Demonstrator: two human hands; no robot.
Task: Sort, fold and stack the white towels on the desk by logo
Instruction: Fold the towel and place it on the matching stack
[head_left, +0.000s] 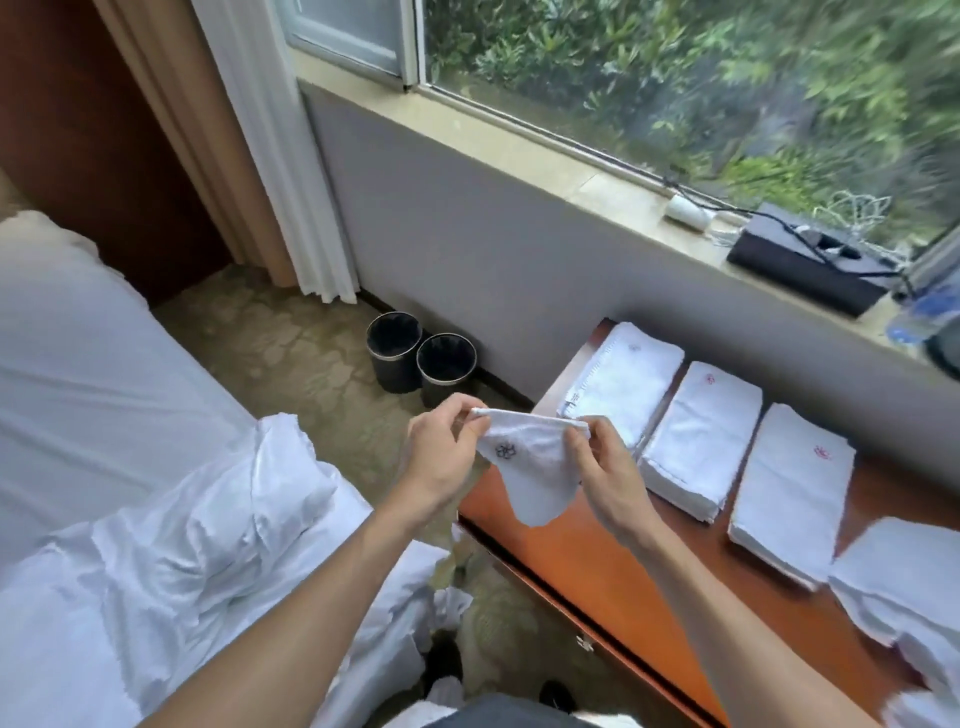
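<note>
1. Both the left hand (441, 460) and right hand (605, 470) pinch the towel (524, 470) by its top corners, above the desk (597, 561) edge.
2. Draw the hem taut; fold evenly, logo outward.
3. Likely home: the farthest stack (623, 387), marked dark too.

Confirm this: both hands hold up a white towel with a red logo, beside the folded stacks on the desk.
Wrong on one point: the logo on the held towel is dark, not red, as the head view shows. The left hand and right hand do pinch its top edge, beside the folded stacks on the desk.
</note>
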